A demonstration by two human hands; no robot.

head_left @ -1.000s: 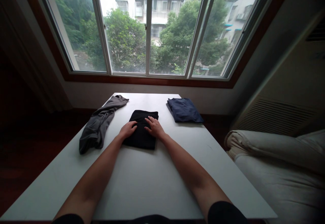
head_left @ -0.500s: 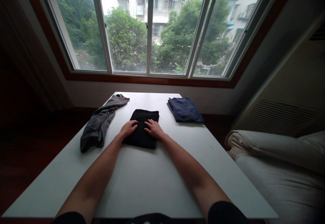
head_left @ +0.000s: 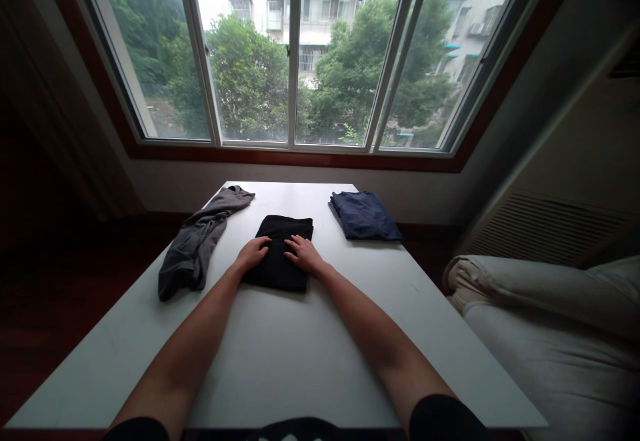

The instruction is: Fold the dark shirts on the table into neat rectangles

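A folded black garment lies in the middle of the white table. My left hand rests on its left side with the fingers lying flat and slightly curled. My right hand lies flat on its right side, fingers stretched out. Both hands press on the cloth and hold nothing.
A crumpled grey garment lies along the table's left edge. A folded navy garment sits at the far right. A large window is beyond the table. A pale sofa stands close to the table's right side.
Both hands have stayed on the black garment, with only a slight shift of the view.
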